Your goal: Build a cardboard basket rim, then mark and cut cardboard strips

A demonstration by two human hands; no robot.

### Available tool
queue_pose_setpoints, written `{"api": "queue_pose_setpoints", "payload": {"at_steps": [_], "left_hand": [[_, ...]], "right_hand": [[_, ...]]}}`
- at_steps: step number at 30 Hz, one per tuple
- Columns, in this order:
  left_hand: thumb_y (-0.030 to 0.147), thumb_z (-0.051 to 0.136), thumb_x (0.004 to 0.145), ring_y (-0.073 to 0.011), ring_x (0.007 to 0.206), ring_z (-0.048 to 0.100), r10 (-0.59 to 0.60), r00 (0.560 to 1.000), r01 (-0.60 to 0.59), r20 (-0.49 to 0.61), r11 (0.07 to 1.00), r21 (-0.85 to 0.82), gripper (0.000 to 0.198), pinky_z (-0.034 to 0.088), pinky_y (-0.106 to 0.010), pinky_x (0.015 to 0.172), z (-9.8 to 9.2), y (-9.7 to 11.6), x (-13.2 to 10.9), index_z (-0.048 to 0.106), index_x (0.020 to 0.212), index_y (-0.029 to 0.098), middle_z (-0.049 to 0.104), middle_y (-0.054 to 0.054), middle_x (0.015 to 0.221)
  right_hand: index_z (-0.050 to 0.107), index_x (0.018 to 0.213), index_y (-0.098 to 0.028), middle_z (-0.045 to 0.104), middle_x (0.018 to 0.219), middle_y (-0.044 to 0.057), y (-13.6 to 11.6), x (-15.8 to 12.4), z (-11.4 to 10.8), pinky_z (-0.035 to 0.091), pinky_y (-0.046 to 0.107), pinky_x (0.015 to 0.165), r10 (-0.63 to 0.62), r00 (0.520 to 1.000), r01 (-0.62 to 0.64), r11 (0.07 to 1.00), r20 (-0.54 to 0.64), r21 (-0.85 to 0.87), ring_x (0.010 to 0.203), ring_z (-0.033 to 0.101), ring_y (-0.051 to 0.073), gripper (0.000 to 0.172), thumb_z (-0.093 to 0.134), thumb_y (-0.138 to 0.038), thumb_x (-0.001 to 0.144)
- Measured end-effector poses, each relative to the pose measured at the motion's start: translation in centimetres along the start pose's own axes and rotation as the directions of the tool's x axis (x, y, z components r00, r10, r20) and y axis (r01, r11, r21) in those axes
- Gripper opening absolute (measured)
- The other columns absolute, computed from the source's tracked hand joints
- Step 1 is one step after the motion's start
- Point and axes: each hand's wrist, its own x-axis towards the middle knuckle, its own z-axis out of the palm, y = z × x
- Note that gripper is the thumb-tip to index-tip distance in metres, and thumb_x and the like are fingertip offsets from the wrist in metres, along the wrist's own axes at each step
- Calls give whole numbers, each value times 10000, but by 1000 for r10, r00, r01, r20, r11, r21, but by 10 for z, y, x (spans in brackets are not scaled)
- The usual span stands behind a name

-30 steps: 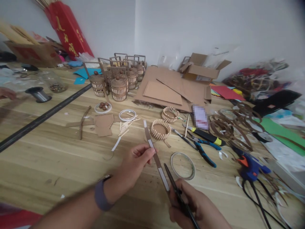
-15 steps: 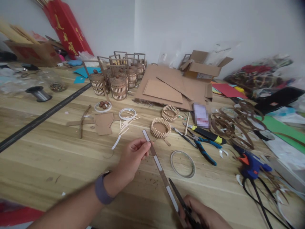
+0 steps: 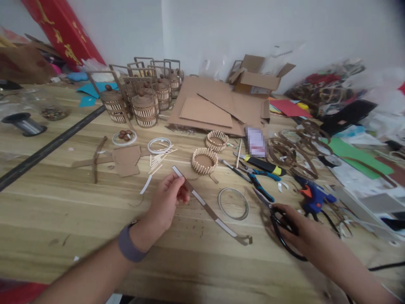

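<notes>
Between thumb and fingers, my left hand pinches a long brown strip near its upper end. White pieces of tape lie along the strip, and its far end curls near the table. My right hand grips black-handled scissors by the loops, blades pointing up and left, apart from the strip. A roll of tape lies on the table between the two hands. Just beyond the strip stand two small round stick-walled baskets, the nearer basket and the farther basket.
Finished lidded baskets with handles stand at the back left, beside stacked cardboard. Pliers, a utility knife and a blue glue gun lie to the right. Loose sticks and a cardboard piece lie left.
My right hand has moved the scissors away from the strip, to the right and up. The strip's lower end now hangs free and curls. The view has shifted slightly right.
</notes>
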Motion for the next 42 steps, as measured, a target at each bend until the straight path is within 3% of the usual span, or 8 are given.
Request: {"api": "queue_pose_setpoints", "payload": {"at_steps": [8,12,15,21,24,29,34,42], "left_hand": [[405,711,644,-70,416,502,-57,998,58,15,998,-24,279,365,-177,405,2,4,-2,539,637,185,584,56,514],[419,756,657,-100,463,598,-101,989,100,106,995,17,306,451,-186,449,4,1,-7,579,680,171,644,33,538],[428,792,654,-132,520,668,-147,971,143,187,989,33,343,508,-208,497,5,-2,-12,581,730,168,696,11,601],[407,779,678,-145,580,698,-198,945,191,262,980,51,328,551,-236,568,7,-4,-17,578,776,167,724,-11,664],[391,728,701,-132,543,661,-177,955,168,238,984,54,264,520,-231,527,7,-4,-16,590,741,169,691,5,645],[362,683,729,-106,521,592,-165,951,140,260,984,114,223,470,-221,512,7,-5,-16,578,670,175,643,18,618],[365,660,760,-101,522,556,-141,952,88,273,977,196,227,440,-217,507,8,-6,-18,565,670,180,620,29,613],[364,616,845,-119,572,566,-111,940,13,323,956,293,223,453,-229,549,4,-7,-20,556,717,192,594,31,615]], "right_hand": [[692,1106,-188,738,970,156,31,13,-9,574,436,749,-117,993,118,991,21,-61,841,726,325,385,521,-380,819],[711,1041,-200,741,1036,159,-12,17,-23,548,481,848,-161,983,163,986,-88,22,964,702,346,360,488,-417,860],[706,982,-220,757,1012,104,-73,19,-29,555,347,694,-192,974,141,930,119,340,896,714,263,360,472,-481,895],[629,852,-216,653,665,-10,-148,26,-18,394,224,471,-364,790,-75,742,494,666,533,585,132,215,546,-412,885],[520,672,-215,552,538,-37,-141,34,-22,338,221,465,-394,742,-69,761,543,645,452,456,102,324,494,-409,930],[535,661,-208,561,549,-22,-119,49,-45,368,235,531,-451,631,54,837,631,544,530,501,123,321,496,-379,929],[693,904,-206,704,845,26,-129,49,-37,432,264,654,-427,791,104,799,438,592,742,599,166,180,595,-343,841],[642,709,-187,516,553,-54,-149,44,-7,298,215,476,-283,895,-74,667,344,741,508,397,93,146,572,-288,789]]}}
